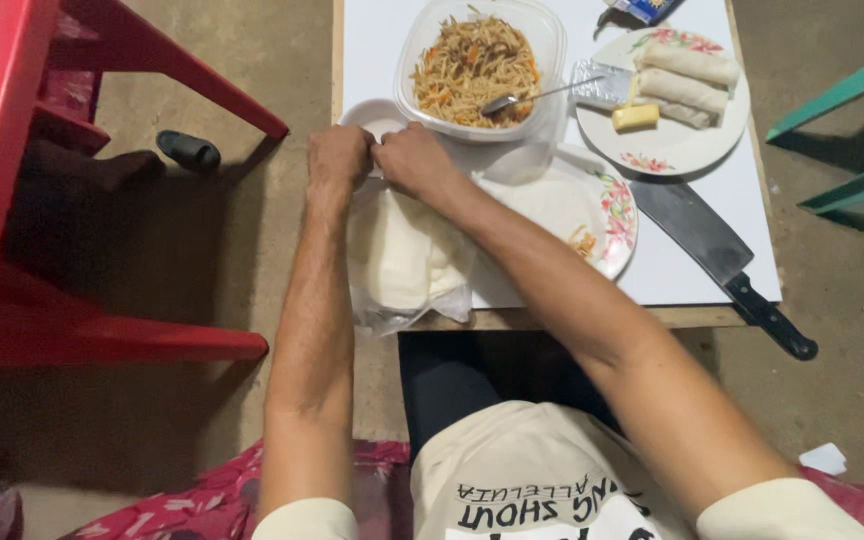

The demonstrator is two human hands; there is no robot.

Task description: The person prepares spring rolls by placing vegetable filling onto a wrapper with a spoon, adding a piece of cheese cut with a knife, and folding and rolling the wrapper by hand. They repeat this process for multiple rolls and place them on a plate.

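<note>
My left hand point(338, 156) and my right hand point(414, 160) meet at the top edge of a stack of thin pale wrappers point(404, 252) lying in a clear plastic bag at the table's near left corner. Both hands pinch the upper edge of the top wrapper. Just beyond them sits a clear plastic tub point(480, 62) of shredded vegetable filling with a metal spoon point(530, 98) in it. A floral plate point(604, 214) lies to the right of my right forearm.
A second floral plate point(668, 150) at the back right holds three rolled wraps. A black-handled cleaver point(720, 252) lies at the table's right edge. A small white bowl point(370, 118) sits behind my hands. Red furniture point(12, 150) stands left, green legs point(852, 130) right.
</note>
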